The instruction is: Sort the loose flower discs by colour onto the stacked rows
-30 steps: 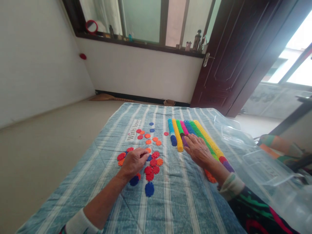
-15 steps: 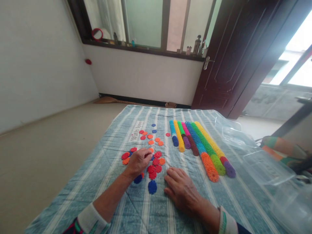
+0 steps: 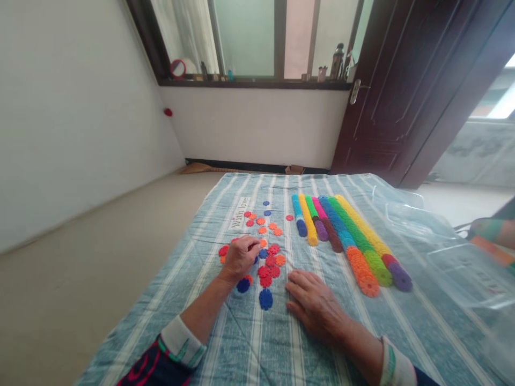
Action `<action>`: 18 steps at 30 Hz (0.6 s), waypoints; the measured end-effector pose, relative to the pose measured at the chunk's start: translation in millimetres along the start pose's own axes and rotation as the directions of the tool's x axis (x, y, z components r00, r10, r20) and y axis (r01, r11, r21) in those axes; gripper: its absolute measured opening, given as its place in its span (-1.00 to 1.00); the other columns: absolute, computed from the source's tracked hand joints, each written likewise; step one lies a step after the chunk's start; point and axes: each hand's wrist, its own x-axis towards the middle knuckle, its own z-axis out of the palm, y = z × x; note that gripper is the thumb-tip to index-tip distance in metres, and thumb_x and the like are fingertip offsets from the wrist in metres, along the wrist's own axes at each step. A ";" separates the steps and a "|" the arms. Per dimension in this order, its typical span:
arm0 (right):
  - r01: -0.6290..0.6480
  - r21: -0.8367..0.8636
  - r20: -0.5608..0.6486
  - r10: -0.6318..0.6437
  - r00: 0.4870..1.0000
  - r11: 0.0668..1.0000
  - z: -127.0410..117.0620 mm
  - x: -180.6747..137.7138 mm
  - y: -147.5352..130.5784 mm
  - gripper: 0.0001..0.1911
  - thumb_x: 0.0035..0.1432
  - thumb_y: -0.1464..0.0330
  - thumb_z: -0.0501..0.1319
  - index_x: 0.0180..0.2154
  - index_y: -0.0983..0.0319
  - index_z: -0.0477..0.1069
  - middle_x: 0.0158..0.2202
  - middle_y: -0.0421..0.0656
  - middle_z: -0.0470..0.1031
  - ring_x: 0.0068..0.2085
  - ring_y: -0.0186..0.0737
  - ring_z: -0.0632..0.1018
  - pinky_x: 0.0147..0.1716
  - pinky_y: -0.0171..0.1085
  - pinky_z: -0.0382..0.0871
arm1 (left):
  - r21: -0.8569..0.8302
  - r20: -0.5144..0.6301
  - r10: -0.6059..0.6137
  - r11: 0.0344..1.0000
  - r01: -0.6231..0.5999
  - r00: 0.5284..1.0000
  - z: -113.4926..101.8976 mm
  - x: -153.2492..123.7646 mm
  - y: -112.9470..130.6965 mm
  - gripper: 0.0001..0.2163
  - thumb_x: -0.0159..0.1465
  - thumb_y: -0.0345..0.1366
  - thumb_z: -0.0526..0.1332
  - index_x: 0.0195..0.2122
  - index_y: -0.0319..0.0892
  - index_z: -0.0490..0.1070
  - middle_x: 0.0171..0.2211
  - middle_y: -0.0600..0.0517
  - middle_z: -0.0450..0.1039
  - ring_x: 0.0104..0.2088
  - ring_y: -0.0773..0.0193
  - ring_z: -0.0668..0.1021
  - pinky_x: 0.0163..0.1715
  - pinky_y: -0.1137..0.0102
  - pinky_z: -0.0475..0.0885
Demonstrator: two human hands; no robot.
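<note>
My left hand [image 3: 240, 257] rests with curled fingers on a scatter of flat red, orange and blue flower-shaped plastic discs [image 3: 269, 264]; what its fingertips pinch is hidden. A blue disc [image 3: 265, 299] lies just below the pile. My right hand [image 3: 316, 306] lies flat on the striped blue cloth [image 3: 225, 343], fingers stretched out, holding nothing, right of the pile. Beyond it lie several long rods of stacked discs [image 3: 346, 238] side by side, in blue, yellow, green, pink, orange and purple.
Clear plastic boxes and lids [image 3: 434, 241] lie along the cloth's right side. More loose discs [image 3: 261, 221] lie farther back near the printed words on the cloth. Bare floor [image 3: 80, 257] is to the left, a dark door [image 3: 394, 91] behind.
My right hand has drawn back from the coloured rods and come down flat on the cloth beside the loose discs. My left hand stays on the pile. The view has shifted left.
</note>
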 end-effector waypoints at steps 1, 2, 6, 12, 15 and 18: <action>0.001 -0.001 0.000 -0.001 1.000 1.000 0.2 -0.3 0.5 -0.87 0.24 0.42 0.20 -0.15 0.23 0.41 0.01 -0.03 0.44 0.07 -0.02 0.42 0.10 0.02 0.34 | -0.014 -0.020 -0.009 1.000 0.008 1.000 -2.5 1.4 -0.9 -0.83 0.19 -0.34 0.16 -0.45 -0.17 0.54 -0.45 0.04 0.54 -0.39 0.29 0.53 -0.28 0.41 0.41; 0.002 -0.002 -0.001 -0.002 1.000 1.000 0.5 -0.7 0.9 -0.87 0.23 0.42 0.20 -0.15 0.23 0.41 0.01 -0.02 0.44 0.07 -0.01 0.42 0.10 0.03 0.34 | -0.032 -0.040 -0.023 0.999 0.021 0.999 -5.6 3.1 -2.6 -0.84 0.18 -0.32 0.16 -0.44 -0.17 0.54 -0.42 0.04 0.55 -0.37 0.28 0.54 -0.26 0.41 0.42; 0.014 0.003 -0.008 -0.014 1.000 1.000 2.4 -2.3 2.7 -0.87 0.24 0.42 0.18 -0.15 0.22 0.40 0.01 0.00 0.44 0.10 0.01 0.42 0.10 0.06 0.34 | -0.098 -0.089 -0.136 0.987 0.127 0.987 -20.2 10.6 -15.4 -0.83 0.13 -0.26 0.18 -0.41 -0.17 0.56 -0.39 0.04 0.59 -0.34 0.24 0.57 -0.20 0.38 0.46; 0.027 0.015 -0.019 -0.026 0.999 1.000 3.5 -3.1 2.4 -0.87 0.23 0.45 0.16 -0.17 0.23 0.41 0.01 0.01 0.45 0.08 0.02 0.44 0.10 0.08 0.35 | -0.164 -0.099 -0.259 0.957 0.241 0.961 -26.3 12.0 -26.1 -0.81 0.08 -0.21 0.20 -0.42 -0.17 0.57 -0.43 0.05 0.60 -0.36 0.21 0.59 -0.23 0.36 0.49; 0.017 0.016 -0.015 -0.017 1.000 1.000 3.9 -3.2 1.2 -0.87 0.23 0.45 0.16 -0.17 0.23 0.41 0.02 0.00 0.45 0.08 0.01 0.44 0.10 0.07 0.35 | -0.169 -0.085 -0.248 0.958 0.232 0.965 -23.6 10.0 -23.5 -0.82 0.06 -0.21 0.21 -0.43 -0.16 0.57 -0.40 0.04 0.62 -0.33 0.19 0.60 -0.18 0.34 0.50; 0.010 0.026 -0.030 -0.009 1.000 1.000 6.1 -3.5 1.0 -0.85 0.23 0.45 0.16 -0.15 0.21 0.41 0.03 -0.02 0.45 0.09 0.00 0.44 0.12 0.05 0.34 | -0.164 -0.077 -0.249 0.958 0.234 0.965 -22.8 8.7 -22.6 -0.81 0.06 -0.21 0.21 -0.43 -0.16 0.57 -0.38 0.02 0.63 -0.32 0.18 0.62 -0.15 0.32 0.50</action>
